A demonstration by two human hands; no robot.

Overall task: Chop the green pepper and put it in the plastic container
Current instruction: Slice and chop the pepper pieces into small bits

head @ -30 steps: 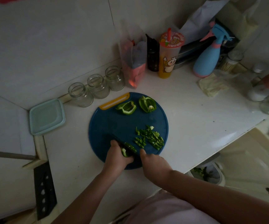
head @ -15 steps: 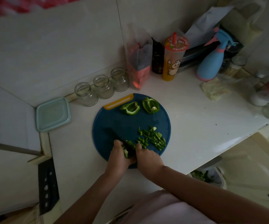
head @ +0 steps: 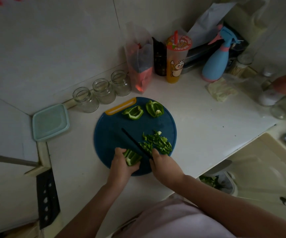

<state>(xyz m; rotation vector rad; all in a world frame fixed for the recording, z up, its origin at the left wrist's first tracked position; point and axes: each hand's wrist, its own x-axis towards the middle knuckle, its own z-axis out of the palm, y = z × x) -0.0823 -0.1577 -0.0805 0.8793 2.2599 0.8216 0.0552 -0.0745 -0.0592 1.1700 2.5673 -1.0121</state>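
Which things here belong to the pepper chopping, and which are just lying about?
In use: knife in right hand, pepper piece in left hand, chopped pepper, two uncut pieces, cutting board, plastic container.
Lying about: glass jars, drink cup, spray bottle.

The knife (head: 135,143) in the right hand (head: 164,167) has swung off the pepper piece (head: 132,158) gripped by the left hand (head: 121,167).

Left hand (head: 121,164), right hand (head: 164,166): curled
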